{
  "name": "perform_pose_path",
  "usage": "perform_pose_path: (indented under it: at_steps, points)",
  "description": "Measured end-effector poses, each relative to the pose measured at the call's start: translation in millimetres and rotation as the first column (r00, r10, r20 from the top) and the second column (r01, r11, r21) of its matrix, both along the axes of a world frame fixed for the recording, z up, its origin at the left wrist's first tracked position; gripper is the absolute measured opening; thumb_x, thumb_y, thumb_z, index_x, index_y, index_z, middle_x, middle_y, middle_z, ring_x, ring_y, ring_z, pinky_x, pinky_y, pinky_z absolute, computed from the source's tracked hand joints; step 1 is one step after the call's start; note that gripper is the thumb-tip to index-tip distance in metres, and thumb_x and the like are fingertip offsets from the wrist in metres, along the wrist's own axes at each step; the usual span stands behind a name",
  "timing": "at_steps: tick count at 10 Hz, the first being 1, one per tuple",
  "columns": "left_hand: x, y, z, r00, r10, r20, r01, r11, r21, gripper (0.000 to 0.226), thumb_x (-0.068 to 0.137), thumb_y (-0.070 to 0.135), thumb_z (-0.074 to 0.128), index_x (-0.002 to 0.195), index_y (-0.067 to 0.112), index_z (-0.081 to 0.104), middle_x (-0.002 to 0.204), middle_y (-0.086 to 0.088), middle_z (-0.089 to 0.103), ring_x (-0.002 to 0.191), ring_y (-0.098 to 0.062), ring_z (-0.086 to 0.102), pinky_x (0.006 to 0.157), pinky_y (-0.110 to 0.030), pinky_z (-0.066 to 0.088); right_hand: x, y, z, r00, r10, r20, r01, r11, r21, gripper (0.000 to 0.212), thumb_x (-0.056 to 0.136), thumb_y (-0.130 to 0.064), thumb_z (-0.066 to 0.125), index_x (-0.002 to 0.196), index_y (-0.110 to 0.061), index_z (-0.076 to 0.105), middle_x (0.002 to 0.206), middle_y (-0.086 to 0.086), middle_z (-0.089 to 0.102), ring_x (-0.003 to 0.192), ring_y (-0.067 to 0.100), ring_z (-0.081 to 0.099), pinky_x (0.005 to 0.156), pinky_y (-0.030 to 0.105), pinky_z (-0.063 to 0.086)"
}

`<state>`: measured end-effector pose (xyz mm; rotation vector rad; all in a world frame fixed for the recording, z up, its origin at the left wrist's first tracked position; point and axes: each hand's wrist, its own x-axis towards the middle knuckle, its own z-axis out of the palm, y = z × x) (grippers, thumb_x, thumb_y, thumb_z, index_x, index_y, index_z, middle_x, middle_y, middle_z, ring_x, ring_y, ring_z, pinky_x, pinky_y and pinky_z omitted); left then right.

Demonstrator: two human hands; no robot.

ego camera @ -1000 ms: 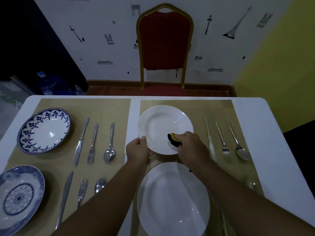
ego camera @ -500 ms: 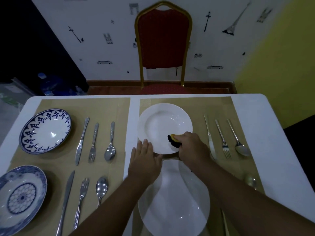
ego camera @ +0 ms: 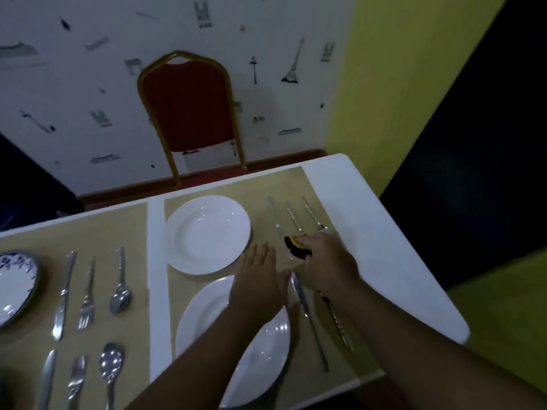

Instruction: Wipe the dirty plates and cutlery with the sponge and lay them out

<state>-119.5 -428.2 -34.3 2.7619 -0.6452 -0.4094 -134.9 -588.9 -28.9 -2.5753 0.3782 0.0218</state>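
Blue plate (ego camera: 16, 287) cut off at left — far fork (ego camera: 293, 216) half hidden by right hand (ego camera: 325, 261).

Single wide-angle view, head-worn, frame tilted. Looks forward and down from behind the left hand (ego camera: 260, 287) and right hand (ego camera: 327, 263), both near; red chair (ego camera: 189, 105) beyond them.

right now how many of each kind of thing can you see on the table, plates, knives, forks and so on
plates: 3
knives: 4
forks: 2
spoons: 3
cutlery with the head hidden behind the right hand: 2
sponge: 1
total: 15
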Motion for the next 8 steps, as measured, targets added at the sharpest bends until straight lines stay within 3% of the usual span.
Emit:
perform_pose_path:
  at_steps: [2, 3, 4, 5, 6, 7, 8]
  points:
    - [-23, -87, -6, 0.989, -0.142, -0.044, 0.141, 0.989, -0.039, 0.067, 0.104, 0.050, 0.030, 0.158, 0.011, 0.022, 0.167, -0.008, 0.015, 0.155, -0.026, 0.007, 0.124, -0.041, 0.008, -63, -93, -9, 0.978, -0.196, -0.065, 0.187, 0.973, -0.132, 0.043, 0.088, -0.018, 0.055, 0.124, -0.039, 0.057, 0.109, -0.004, 0.056, 0.097, 0.023, 0.054, 0.065, 0.030, 0.046]
    - [-35, -123, -9, 0.977, -0.202, -0.073, 0.197, 0.978, -0.065, 0.066, 0.105, 0.048, 0.030, 0.158, 0.010, 0.021, 0.167, -0.009, 0.015, 0.155, -0.027, 0.008, 0.125, -0.041, 0.008, -86, -131, -17, 0.958, -0.273, -0.082, 0.260, 0.956, -0.138, 0.043, 0.091, -0.019, 0.053, 0.131, -0.033, 0.053, 0.116, 0.001, 0.056, 0.102, 0.026, 0.055, 0.070, 0.035, 0.051]
    - [-45, -151, -19, 0.963, -0.236, -0.132, 0.233, 0.972, -0.038, 0.066, 0.105, 0.048, 0.028, 0.159, 0.009, 0.019, 0.167, -0.010, 0.013, 0.155, -0.027, 0.006, 0.126, -0.042, 0.007, -103, -151, -37, 0.943, -0.293, -0.159, 0.281, 0.955, -0.090, 0.049, 0.090, -0.021, 0.052, 0.137, -0.033, 0.047, 0.129, 0.001, 0.054, 0.116, 0.026, 0.052, 0.086, 0.040, 0.052]
    - [-55, -167, -34, 0.945, -0.287, -0.159, 0.294, 0.955, 0.025, 0.066, 0.106, 0.047, 0.027, 0.157, 0.007, 0.021, 0.167, -0.013, 0.014, 0.154, -0.030, 0.007, 0.126, -0.043, 0.007, -117, -153, -57, 0.907, -0.169, -0.386, 0.167, 0.985, -0.039, 0.059, 0.093, -0.027, 0.047, 0.149, -0.025, 0.026, 0.152, 0.001, 0.031, 0.135, 0.025, 0.036, 0.108, 0.039, 0.035]
    - [-62, -172, -41, 0.934, -0.307, -0.184, 0.321, 0.946, 0.052, 0.065, 0.106, 0.046, 0.030, 0.156, 0.006, 0.023, 0.166, -0.014, 0.017, 0.154, -0.030, 0.009, 0.126, -0.043, 0.009, -119, -150, -58, 0.907, -0.104, -0.407, 0.077, 0.994, -0.082, 0.065, 0.096, -0.029, 0.046, 0.151, -0.017, 0.015, 0.158, 0.001, 0.017, 0.141, 0.025, 0.025, 0.114, 0.037, 0.024]
    - [-63, -170, -42, 0.942, -0.291, -0.166, 0.300, 0.954, 0.030, 0.062, 0.105, 0.044, 0.033, 0.155, 0.007, 0.028, 0.165, -0.013, 0.021, 0.154, -0.029, 0.011, 0.125, -0.043, 0.012, -110, -149, -52, 0.903, -0.149, -0.403, 0.105, 0.986, -0.130, 0.058, 0.097, -0.030, 0.040, 0.149, -0.015, 0.021, 0.155, 0.003, 0.023, 0.138, 0.025, 0.029, 0.113, 0.037, 0.023]
    - [-52, -166, -42, 0.953, -0.261, -0.153, 0.270, 0.962, 0.043, 0.062, 0.105, 0.044, 0.033, 0.155, 0.008, 0.028, 0.165, -0.013, 0.021, 0.154, -0.029, 0.012, 0.124, -0.042, 0.012, -97, -145, -46, 0.935, -0.108, -0.338, 0.042, 0.979, -0.197, 0.047, 0.095, -0.030, 0.039, 0.140, -0.016, 0.036, 0.145, 0.002, 0.038, 0.130, 0.024, 0.037, 0.107, 0.037, 0.031]
